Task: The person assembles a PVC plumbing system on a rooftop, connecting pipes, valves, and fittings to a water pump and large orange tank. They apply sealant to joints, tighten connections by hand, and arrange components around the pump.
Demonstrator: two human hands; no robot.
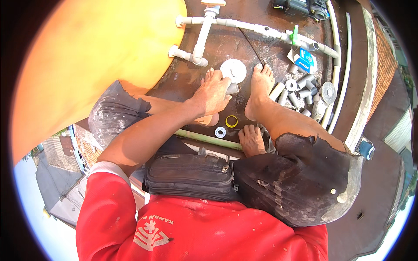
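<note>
My left hand (211,93) is closed around a grey plastic pipe fitting (233,88), whose open end sticks out beside the fingers. Just beyond it, between my bare feet, lies a round white disc-shaped thing (233,69). My right hand (251,141) reaches low beside my right leg, its fingers stretched forward and slightly apart, close to a greyish crumpled thing (267,140); my leg hides that forearm. Left of the right hand lie a white tape spool (220,132) and a yellow ring (231,121). A pale green pipe (209,139) runs past them.
A large yellow-orange tank (96,52) rises on the left, joined to white pipework (235,23) with a green-handled valve (295,35). On the right lie several grey fittings (305,91), a blue box (305,61) and an angle grinder (324,98). A low ledge (363,82) borders the brown surface.
</note>
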